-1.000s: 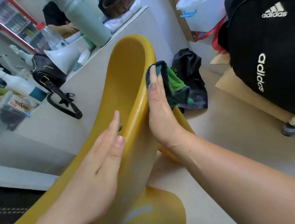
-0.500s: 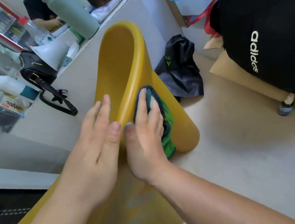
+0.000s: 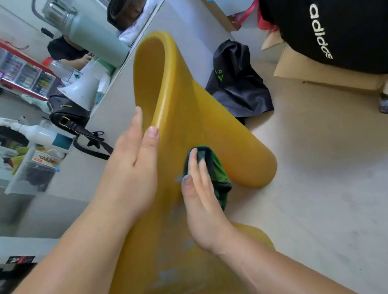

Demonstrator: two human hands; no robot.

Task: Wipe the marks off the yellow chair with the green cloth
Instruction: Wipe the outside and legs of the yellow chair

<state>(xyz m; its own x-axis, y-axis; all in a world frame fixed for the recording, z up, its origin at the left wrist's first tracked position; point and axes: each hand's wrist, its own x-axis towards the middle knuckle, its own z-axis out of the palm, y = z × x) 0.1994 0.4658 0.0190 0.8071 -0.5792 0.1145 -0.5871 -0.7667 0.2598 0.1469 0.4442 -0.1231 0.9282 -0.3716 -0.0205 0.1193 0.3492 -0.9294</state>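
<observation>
The yellow chair [image 3: 184, 105] is a smooth moulded plastic shell that fills the middle of the view, tipped over with its curved edge pointing away from me. My left hand [image 3: 131, 161] lies flat along its left rim, thumb on the outer face, steadying it. My right hand [image 3: 201, 193] presses the bunched green cloth [image 3: 219, 175] against the chair's outer face, fingers flat on top. Most of the cloth is hidden under my fingers. Pale smudges [image 3: 166, 273] show on the yellow surface lower down, near my forearms.
A grey counter [image 3: 118, 101] on the left carries a megaphone [image 3: 82, 91], a black handbag [image 3: 68, 118], a spray bottle [image 3: 39, 134] and a large flask [image 3: 89, 36]. A dark bag [image 3: 236, 82] lies on the beige floor behind the chair. A black Adidas backpack [image 3: 332, 22] sits on cardboard [image 3: 318, 75] at right.
My right hand has slid the green cloth down the chair's outer face, from near the top edge toward me. My left hand has stayed on the left rim.
</observation>
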